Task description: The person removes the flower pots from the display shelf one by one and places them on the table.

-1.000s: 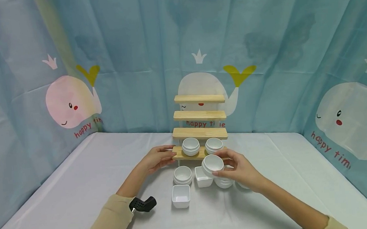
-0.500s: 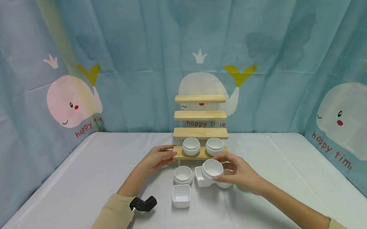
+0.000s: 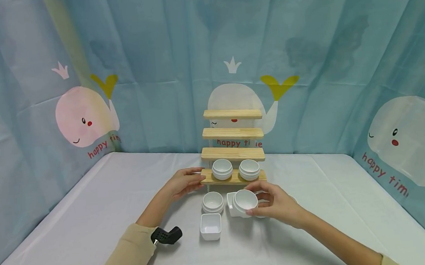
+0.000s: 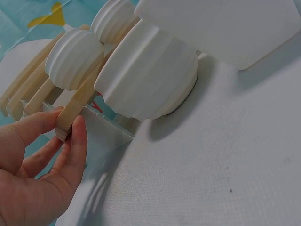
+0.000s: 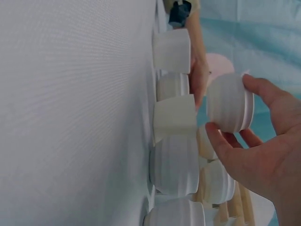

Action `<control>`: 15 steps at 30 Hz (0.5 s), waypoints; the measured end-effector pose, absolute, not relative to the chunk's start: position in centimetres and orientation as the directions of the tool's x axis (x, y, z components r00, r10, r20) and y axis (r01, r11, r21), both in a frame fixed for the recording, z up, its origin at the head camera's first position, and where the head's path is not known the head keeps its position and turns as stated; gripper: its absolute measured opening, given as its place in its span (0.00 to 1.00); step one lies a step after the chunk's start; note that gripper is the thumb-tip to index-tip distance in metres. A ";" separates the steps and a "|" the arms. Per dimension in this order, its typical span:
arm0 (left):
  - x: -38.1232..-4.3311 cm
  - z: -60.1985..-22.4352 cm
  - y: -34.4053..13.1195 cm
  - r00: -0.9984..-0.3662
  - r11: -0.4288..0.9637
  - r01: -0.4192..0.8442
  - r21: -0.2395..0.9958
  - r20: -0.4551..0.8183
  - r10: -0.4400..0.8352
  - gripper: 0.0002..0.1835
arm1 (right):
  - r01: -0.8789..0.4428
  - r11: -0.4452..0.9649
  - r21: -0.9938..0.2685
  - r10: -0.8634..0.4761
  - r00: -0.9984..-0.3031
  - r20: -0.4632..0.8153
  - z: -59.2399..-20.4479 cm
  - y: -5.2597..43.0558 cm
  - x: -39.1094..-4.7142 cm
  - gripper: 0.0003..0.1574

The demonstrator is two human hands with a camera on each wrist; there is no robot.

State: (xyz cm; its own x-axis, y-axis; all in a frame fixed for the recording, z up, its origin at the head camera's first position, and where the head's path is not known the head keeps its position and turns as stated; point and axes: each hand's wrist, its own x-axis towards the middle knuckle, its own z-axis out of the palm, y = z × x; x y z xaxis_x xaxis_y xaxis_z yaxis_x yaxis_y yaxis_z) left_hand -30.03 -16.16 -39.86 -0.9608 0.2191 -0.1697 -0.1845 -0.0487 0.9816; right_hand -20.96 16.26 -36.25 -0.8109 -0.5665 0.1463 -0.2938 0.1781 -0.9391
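My left hand [image 3: 182, 184] pinches the left end of the lowest board of a wooden tiered display stand [image 3: 233, 152]; the left wrist view shows thumb and fingers on the board's end [image 4: 71, 113]. Between the thumb and fingers of my right hand [image 3: 276, 202] is a small round white bowl [image 3: 245, 200], its opening facing up. The right wrist view has this bowl [image 5: 228, 103] apart from the bowls on the table. On the lowest board stand two round white bowls, a left one [image 3: 222, 169] and a right one [image 3: 249, 169].
Before the stand, a round bowl [image 3: 213, 202] and a square white bowl [image 3: 210, 226] sit on the white-covered table [image 3: 192, 259]. Another square bowl [image 3: 232, 208] is partly behind the held one. More round bowls [image 5: 175, 165] are mostly hidden behind my right hand in the head view.
My right hand has moved down and slightly left with the round bowl, away from the lowest board. My left hand has kept its grip on the board's end.
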 end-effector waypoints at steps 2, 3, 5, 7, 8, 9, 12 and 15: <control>-30.0 -39.9 -16.2 -0.961 -0.048 -0.184 0.982 -0.169 0.220 0.29 | -0.294 0.177 -0.939 -0.572 -0.808 0.146 -36.3 16.2 -20.9 0.37; -30.0 -39.9 -16.2 -0.961 -0.048 -0.185 0.982 -0.170 0.220 0.29 | -0.294 0.178 -0.939 -0.573 -0.807 0.144 -36.3 16.2 -20.9 0.37; -30.1 -39.9 -16.2 -0.961 -0.049 -0.187 0.981 -0.172 0.218 0.29 | -0.297 0.180 -0.938 -0.577 -0.804 0.143 -36.3 16.2 -20.9 0.36; -30.1 -39.9 -16.1 -0.961 -0.050 -0.189 0.981 -0.174 0.215 0.30 | -0.306 0.187 -0.933 -0.583 -0.799 0.145 -36.3 16.2 -20.8 0.36; -30.1 -39.9 -16.1 -0.961 -0.051 -0.190 0.980 -0.175 0.214 0.30 | -0.309 0.187 -0.932 -0.587 -0.796 0.146 -36.3 16.2 -20.8 0.36; -30.1 -39.9 -16.2 -0.961 -0.052 -0.190 0.980 -0.175 0.212 0.30 | -0.311 0.187 -0.932 -0.591 -0.794 0.146 -36.3 16.2 -20.9 0.36; -30.0 -39.9 -16.1 -0.962 -0.051 -0.187 0.981 -0.172 0.211 0.30 | -0.313 0.181 -0.932 -0.600 -0.787 0.147 -36.4 16.2 -20.9 0.35; -30.0 -39.9 -16.1 -0.963 -0.052 -0.182 0.982 -0.167 0.213 0.30 | -0.311 0.173 -0.934 -0.609 -0.780 0.147 -36.7 16.3 -21.0 0.36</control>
State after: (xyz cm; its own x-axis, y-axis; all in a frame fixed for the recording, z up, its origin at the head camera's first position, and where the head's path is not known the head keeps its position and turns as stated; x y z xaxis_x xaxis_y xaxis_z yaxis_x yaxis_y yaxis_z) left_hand -30.00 -16.07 -39.86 -0.9626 0.2135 -0.1668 -0.1818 -0.0522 0.9820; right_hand -21.02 16.26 -36.65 -0.7795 -0.6088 0.1474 -0.3115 0.1727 -0.9344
